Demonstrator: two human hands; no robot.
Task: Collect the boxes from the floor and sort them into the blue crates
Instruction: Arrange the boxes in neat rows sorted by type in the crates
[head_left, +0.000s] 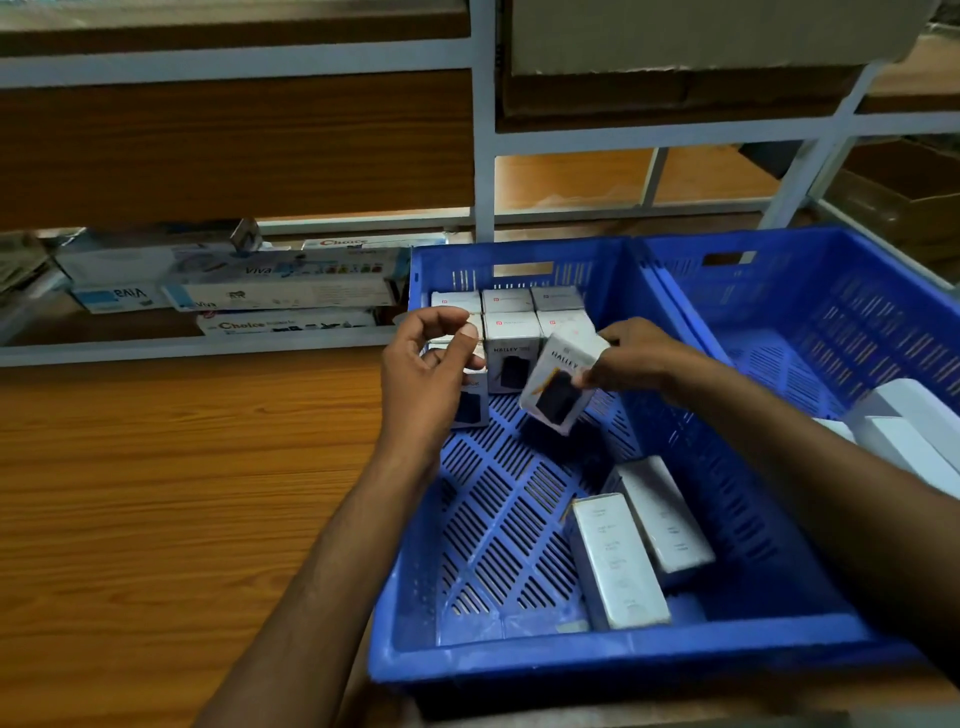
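Sorting looks partly done: small white cardboard boxes (511, 332) stand in rows at the far end of the near blue slatted plastic crate (571, 662), and two long white boxes (618, 561) lie flat near its front. The right hand (631, 358) pinches another small white box with a black print (558, 384), tilted above the crate floor beside the rows. The left hand (426, 364) hovers loosely curled, seemingly empty. Much of the crate is unfilled, and no boxes waiting on the floor are in view.

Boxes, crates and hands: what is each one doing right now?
held box: tilted, in the air over the left crate.
right hand: grips the held box.
left hand: loosely curled, holding nothing.
standing boxes: upright, packed at the left crate's far end.
long boxes: lying flat in the left crate.
left crate: partly filled.
right crate: white boxes at its near edge.
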